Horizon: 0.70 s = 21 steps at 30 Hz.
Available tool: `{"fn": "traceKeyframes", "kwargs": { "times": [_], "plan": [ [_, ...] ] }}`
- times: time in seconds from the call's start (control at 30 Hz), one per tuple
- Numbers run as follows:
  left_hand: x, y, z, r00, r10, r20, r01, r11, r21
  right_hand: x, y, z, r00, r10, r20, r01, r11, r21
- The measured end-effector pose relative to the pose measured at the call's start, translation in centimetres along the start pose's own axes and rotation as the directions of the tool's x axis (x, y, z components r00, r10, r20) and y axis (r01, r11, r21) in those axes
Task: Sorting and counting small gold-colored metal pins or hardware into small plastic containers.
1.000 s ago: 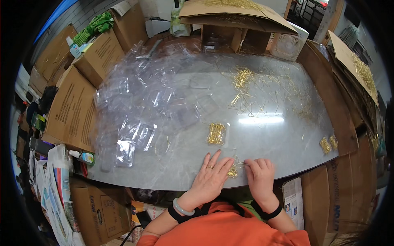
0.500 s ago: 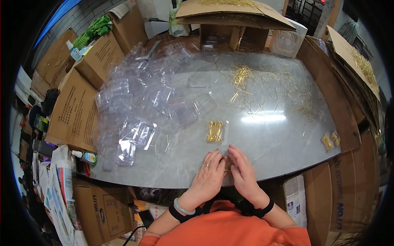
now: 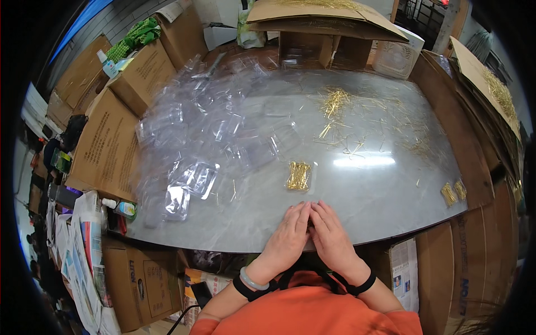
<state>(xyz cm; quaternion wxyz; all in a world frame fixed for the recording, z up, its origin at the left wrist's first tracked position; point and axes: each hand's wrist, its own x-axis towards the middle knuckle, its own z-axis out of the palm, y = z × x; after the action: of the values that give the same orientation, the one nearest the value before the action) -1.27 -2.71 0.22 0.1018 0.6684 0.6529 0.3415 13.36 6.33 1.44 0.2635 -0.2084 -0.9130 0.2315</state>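
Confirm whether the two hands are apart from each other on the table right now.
No: the left hand and right hand lie pressed side by side at the table edge.

Your left hand (image 3: 288, 236) and right hand (image 3: 331, 237) lie flat, palms down, side by side at the near edge of the grey table (image 3: 379, 190), index fingers touching; whatever sits under them is hidden. Just beyond your fingertips lies a small clear plastic tray (image 3: 299, 176), flat and open, filled with a neat bundle of thin gold pins (image 3: 298, 174) aligned lengthwise, pointing away from you.
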Motion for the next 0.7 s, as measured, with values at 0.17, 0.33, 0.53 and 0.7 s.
{"fn": "traceKeyframes", "kwargs": {
  "times": [0.17,0.33,0.53,0.7],
  "plan": [
    [-0.3,-0.4,0.0,0.999,0.032,0.016,-0.032,0.999,0.039,-0.1,0.5,-0.1,0.998,-0.051,0.025,0.054,0.993,-0.107],
    [-1.5,0.7,-1.3,0.999,-0.01,0.036,0.008,0.999,0.049,-0.3,0.8,0.0,0.999,-0.053,-0.002,0.053,0.992,-0.112],
    [-2.4,0.8,-0.1,1.0,-0.006,-0.016,0.01,0.953,0.302,-0.6,-0.2,-0.3,0.997,-0.077,0.018,0.079,0.985,-0.153],
    [-2.3,1.1,-0.5,0.994,-0.101,-0.03,0.104,0.985,0.136,-1.2,0.7,-0.2,0.993,-0.106,0.052,0.114,0.977,-0.18]
  ]
}}
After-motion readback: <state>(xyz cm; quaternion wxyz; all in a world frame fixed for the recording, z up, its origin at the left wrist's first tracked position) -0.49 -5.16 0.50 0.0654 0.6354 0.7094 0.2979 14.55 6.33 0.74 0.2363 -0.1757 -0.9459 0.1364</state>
